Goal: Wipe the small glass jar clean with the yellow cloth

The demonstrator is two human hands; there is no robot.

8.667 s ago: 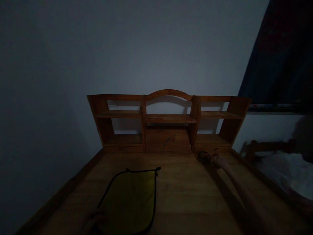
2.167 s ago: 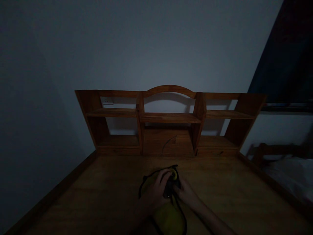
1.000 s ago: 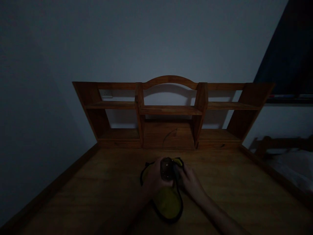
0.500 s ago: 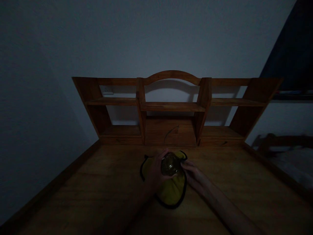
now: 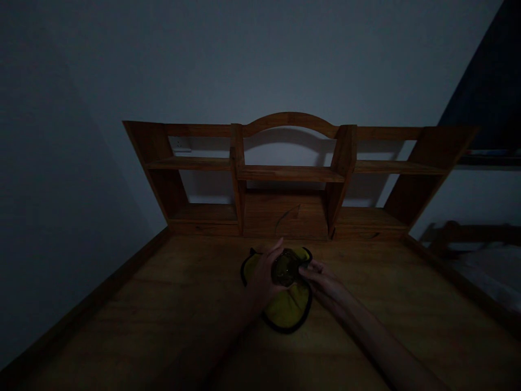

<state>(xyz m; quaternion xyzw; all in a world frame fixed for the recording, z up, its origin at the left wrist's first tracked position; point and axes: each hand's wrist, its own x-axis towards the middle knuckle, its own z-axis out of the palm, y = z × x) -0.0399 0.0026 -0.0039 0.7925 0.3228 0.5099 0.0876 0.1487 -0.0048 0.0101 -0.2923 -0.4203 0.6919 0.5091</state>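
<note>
A round, clear glass (image 5: 284, 267), seen from above, sits over a yellow cloth with dark edging (image 5: 288, 315). My left hand (image 5: 264, 276) is wrapped round the glass from the left, thumb in front and fingers behind. On the other side, my right hand (image 5: 319, 278) pinches the cloth's edge against the glass. Part of the cloth shows to the left, behind and in front of my hands. Dim light hides the glass's details and its lower part.
A wooden desk (image 5: 163, 304) with raised side edges lies under my hands. At its back stands a wooden shelf unit (image 5: 291, 174) against the pale wall (image 5: 260, 60). A wall socket (image 5: 179, 144) shows through the left shelf. Right of the desk is a wooden frame with pale bedding (image 5: 488, 266).
The view has shifted slightly. The glass looks darker and tilted a little differently, and the cloth's front edge sits somewhat higher in view. Both hands keep their holds.
</note>
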